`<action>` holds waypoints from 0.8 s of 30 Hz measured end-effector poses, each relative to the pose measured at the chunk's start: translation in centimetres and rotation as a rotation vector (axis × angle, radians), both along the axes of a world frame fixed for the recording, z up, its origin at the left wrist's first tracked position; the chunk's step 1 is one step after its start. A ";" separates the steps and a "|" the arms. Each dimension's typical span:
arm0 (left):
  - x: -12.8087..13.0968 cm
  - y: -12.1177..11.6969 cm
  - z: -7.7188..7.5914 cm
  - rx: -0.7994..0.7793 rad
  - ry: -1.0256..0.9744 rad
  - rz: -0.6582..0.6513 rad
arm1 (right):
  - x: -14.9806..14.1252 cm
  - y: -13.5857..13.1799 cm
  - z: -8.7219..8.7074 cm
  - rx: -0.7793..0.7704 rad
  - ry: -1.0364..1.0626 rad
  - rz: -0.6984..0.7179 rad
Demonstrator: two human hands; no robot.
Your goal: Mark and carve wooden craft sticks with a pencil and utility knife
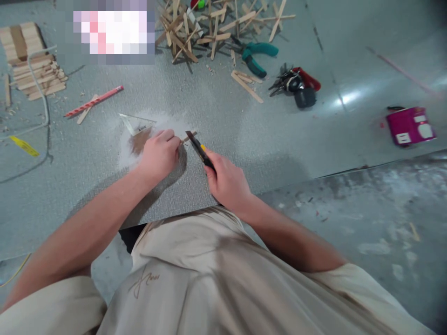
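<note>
Near the table's front edge my left hand (161, 152) is closed on a thin wooden craft stick (190, 137), whose far end sticks out to the right. My right hand (227, 180) grips a black and yellow utility knife (200, 150). Its blade end lies at the stick's protruding end; whether it touches the wood I cannot tell. Just behind my left hand is a clear triangular set square (135, 123), beside a brown patch (139, 141) ringed by pale dust. My left fingertips are partly hidden by the hand itself.
Joined craft sticks (209, 28) are heaped at the back, with teal-handled pliers (256, 56) and a bunch of keys (296, 86) nearby. Stacked sticks (38, 74), a white cable (44, 104) and a red pencil (94, 101) lie left. A purple packet (412, 126) sits far right.
</note>
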State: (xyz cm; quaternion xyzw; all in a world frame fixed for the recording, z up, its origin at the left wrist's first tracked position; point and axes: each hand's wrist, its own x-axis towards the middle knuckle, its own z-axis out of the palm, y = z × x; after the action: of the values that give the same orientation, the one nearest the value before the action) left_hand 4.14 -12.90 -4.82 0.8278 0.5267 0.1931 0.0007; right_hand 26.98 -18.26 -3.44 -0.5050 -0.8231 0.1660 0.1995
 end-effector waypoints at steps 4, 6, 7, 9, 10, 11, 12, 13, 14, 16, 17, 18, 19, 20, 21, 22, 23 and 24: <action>-0.1 0.0 0.3 -0.039 -0.048 0.023 | 0.7 0.4 -0.1 0.016 0.192 -0.041; -0.3 0.1 0.6 -0.091 -0.116 0.044 | 1.0 0.7 -0.3 -0.022 0.269 -0.094; -0.4 0.2 0.7 -0.120 -0.160 0.054 | 1.3 0.9 -0.5 -0.050 0.310 -0.120; -0.5 0.3 1.1 -0.169 -0.251 0.075 | 1.7 1.3 -0.8 -0.090 0.382 -0.163; -0.6 0.4 1.3 -0.184 -0.288 0.084 | 2.0 1.6 -0.9 -0.087 0.399 -0.178; -0.6 0.4 1.5 -0.193 -0.317 0.094 | 2.3 1.9 -1.1 -0.066 0.397 -0.188; -0.7 0.5 1.7 -0.199 -0.341 0.104 | 2.5 2.2 -1.1 -0.033 0.374 -0.194; -0.7 0.5 1.8 -0.205 -0.361 0.114 | 2.8 2.5 -1.2 0.002 0.335 -0.196; -0.7 0.5 2.0 -0.212 -0.380 0.124 | 3.0 2.8 -1.2 0.034 0.288 -0.194; -0.8 0.6 2.1 -0.228 -0.425 0.142 | 3.3 3.5 -1.1 0.082 0.199 -0.181; -0.8 0.6 2.2 -0.235 -0.448 0.151 | 3.4 3.8 -1.1 0.098 0.166 -0.172; -0.9 0.6 2.2 -0.240 -0.463 0.158 | 3.5 4.1 -1.0 0.110 0.142 -0.162; -1.0 0.6 2.2 -0.243 -0.473 0.162 | 3.5 4.5 -1.0 0.118 0.121 -0.152; -1.0 0.6 2.2 -0.240 -0.476 0.163 | 3.5 4.9 -1.0 0.119 0.102 -0.142; -1.2 0.7 2.2 -0.230 -0.466 0.164 | 3.6 5.3 -1.0 0.116 0.082 -0.135; -1.3 0.7 2.1 -0.214 -0.442 0.166 | 3.6 5.7 -1.1 0.112 0.062 -0.128; -1.4 0.7 2.1 -0.194 -0.410 0.171 | 3.6 6.0 -1.1 0.111 0.043 -0.123; -1.4 0.8 2.1 -0.176 -0.372 0.177 | 3.7 6.4 -1.2 0.119 0.025 -0.123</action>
State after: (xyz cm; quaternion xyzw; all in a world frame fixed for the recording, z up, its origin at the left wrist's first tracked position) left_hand 2.69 -12.14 -2.76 0.7252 0.6030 0.2948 0.1532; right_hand 30.65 -11.88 -4.63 -0.5396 -0.7965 0.1108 0.2493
